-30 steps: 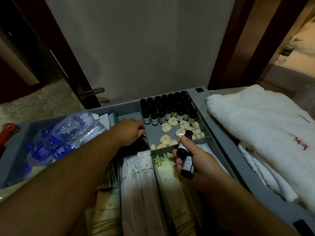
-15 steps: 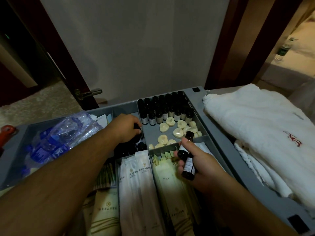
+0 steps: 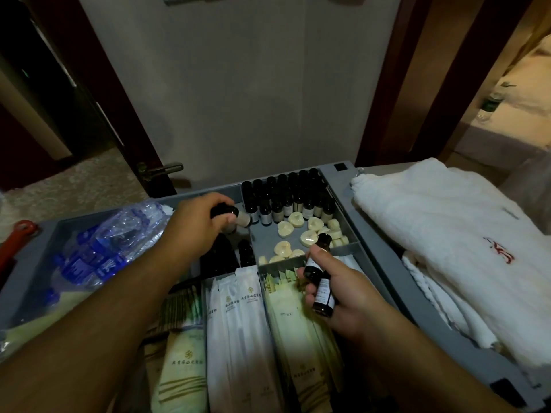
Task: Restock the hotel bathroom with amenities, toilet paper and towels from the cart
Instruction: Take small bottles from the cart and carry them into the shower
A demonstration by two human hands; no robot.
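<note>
Bottles [image 3: 224, 210] [image 3: 316, 265] half hidden in hands [image 3: 193, 226] [image 3: 351, 299]

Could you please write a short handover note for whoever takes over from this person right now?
Left hand grips one small dark bottle above the cart tray. Right hand grips two bottles over the packets.
Bottle stock and soaps sit in the far compartment; white towels lie folded at the right.
Done: three bottles picked. Left: carry amenities and towels to the bathroom; no toilet paper in view.
</note>
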